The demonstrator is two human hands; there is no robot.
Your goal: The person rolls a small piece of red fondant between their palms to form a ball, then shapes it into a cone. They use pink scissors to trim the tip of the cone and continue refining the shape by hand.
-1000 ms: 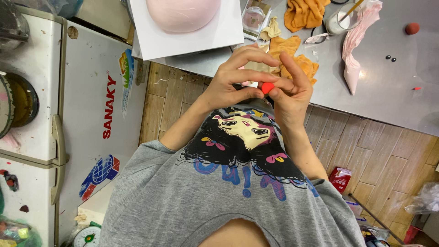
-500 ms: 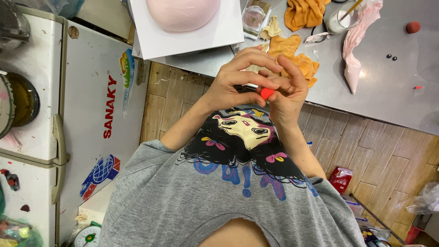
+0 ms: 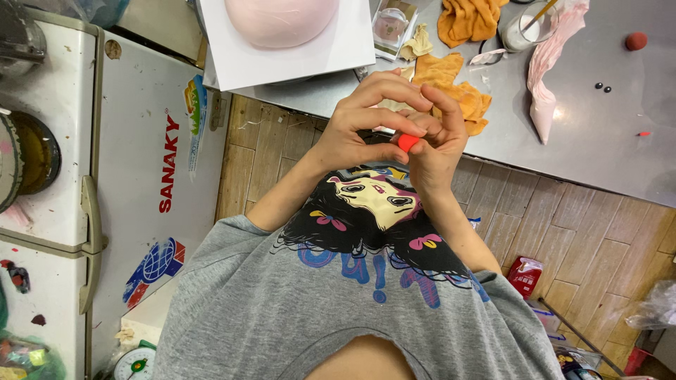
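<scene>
Both my hands are raised together in front of my chest, just at the near edge of the steel table. A small soft red lump is pinched between them. My left hand curls over it from the left, thumb and fingers closed around it. From the right, my right hand presses its fingertips against the lump. Most of the lump is hidden by my fingers.
On the table: a pink dome on a white board, orange cloths, a pink piping bag, a white cup, a red ball, two black beads. A white chest freezer stands left.
The red lump has dropped slightly lower between my fingers, and my fingertips have shifted around it. Both hands stay in the same place.
</scene>
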